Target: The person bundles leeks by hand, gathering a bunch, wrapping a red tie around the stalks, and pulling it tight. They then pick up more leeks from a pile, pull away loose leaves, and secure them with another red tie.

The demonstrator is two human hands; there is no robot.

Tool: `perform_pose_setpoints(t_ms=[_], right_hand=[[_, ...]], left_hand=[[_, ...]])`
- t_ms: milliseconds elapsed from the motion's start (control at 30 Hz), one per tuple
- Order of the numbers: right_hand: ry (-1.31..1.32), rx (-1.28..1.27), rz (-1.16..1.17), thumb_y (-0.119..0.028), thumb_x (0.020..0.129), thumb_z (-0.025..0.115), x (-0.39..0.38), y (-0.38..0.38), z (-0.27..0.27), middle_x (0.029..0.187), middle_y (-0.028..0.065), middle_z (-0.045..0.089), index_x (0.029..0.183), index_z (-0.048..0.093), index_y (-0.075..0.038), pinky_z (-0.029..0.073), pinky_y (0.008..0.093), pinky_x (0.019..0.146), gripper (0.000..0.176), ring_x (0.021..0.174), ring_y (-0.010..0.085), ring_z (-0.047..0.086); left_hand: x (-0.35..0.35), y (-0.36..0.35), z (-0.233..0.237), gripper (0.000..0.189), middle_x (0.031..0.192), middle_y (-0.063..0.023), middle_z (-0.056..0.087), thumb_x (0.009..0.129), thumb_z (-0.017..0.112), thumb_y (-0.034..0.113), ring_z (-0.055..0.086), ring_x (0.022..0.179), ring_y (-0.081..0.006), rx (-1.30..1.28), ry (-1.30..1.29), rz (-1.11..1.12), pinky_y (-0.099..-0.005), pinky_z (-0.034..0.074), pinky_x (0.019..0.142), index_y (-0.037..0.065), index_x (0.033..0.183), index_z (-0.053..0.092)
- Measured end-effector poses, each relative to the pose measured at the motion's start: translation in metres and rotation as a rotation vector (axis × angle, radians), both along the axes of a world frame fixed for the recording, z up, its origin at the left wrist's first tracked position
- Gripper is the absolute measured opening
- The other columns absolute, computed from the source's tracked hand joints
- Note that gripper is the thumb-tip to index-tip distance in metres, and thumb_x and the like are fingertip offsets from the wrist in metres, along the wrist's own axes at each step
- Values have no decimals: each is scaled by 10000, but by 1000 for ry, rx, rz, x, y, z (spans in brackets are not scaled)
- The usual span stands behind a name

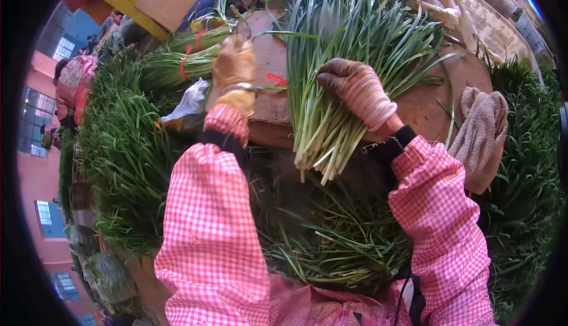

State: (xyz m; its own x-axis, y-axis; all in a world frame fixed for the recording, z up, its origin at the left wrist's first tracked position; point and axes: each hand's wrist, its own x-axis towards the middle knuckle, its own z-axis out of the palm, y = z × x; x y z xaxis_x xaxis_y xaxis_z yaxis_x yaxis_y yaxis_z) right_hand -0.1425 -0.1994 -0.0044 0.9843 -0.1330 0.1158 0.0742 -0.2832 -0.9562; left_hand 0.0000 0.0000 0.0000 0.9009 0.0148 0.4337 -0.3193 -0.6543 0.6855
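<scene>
Loose green stalks (331,77) with white ends toward me lie spread on a brown board (269,65). My right hand (358,89), in a striped, stained glove, rests on these stalks with its fingers curled; what the fingertips hold, if anything, is hidden. To the left of the pile, my left hand (235,68), in a tan glove, is closed near a few thin green leaves; its grip is too unclear to make out. Beside it lie bundles (177,68) tied with red bands. A small red strip (276,79) is on the board between my hands.
A grey cloth (479,131) hangs at the board's right edge. White plastic (188,100) lies left of my left wrist. Heaps of greens (130,154) flank both sides, with loose leaves (343,243) below the board. Another person (76,86) is at far left.
</scene>
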Motion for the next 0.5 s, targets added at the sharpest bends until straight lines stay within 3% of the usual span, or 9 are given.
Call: perform_pose_setpoints(t_ms=[33,100,167,200,333,500], right_hand=[[0,-29,-1,-217,829,607,1,2,-1,814,126,676,970,653,-43,491,335,686,228,731,232,644],[-3,25,-1,-207,829,609,7,4,4,763,103,662,969,652,-44,486,317,651,219,680,196,622],[82,149,-1,-194,828,613,3,7,10,718,73,641,968,652,-44,477,289,619,209,631,147,588],[75,172,6,-181,825,622,1,7,10,687,40,611,964,649,-30,461,264,588,206,600,98,539],[77,244,3,-163,826,624,-3,7,11,680,25,598,953,646,-13,446,261,571,198,594,91,519],[139,327,4,-138,832,621,-11,7,20,701,5,586,952,646,-10,434,252,571,177,607,88,496]], left_hand=[[-12,6,4,387,706,-85,622,860,564,412,531,450,-136,-305,249,-127,-283,413,360,57,1001,626],[-44,4,27,422,634,-57,585,864,556,440,468,400,-93,-236,700,-85,-250,331,305,25,905,615],[-60,1,23,359,538,-51,536,847,606,396,395,344,-121,-349,1156,-82,-307,300,305,66,716,549],[-60,-2,15,362,554,-67,560,843,615,410,358,332,-106,-415,1195,-96,-292,271,304,66,746,561],[-58,-24,1,213,590,-94,610,837,634,290,368,330,-115,-551,1052,-95,-304,269,301,83,832,584],[-72,-19,-10,201,605,-75,605,844,619,251,379,331,-108,-673,961,-96,-284,299,288,64,779,581]])
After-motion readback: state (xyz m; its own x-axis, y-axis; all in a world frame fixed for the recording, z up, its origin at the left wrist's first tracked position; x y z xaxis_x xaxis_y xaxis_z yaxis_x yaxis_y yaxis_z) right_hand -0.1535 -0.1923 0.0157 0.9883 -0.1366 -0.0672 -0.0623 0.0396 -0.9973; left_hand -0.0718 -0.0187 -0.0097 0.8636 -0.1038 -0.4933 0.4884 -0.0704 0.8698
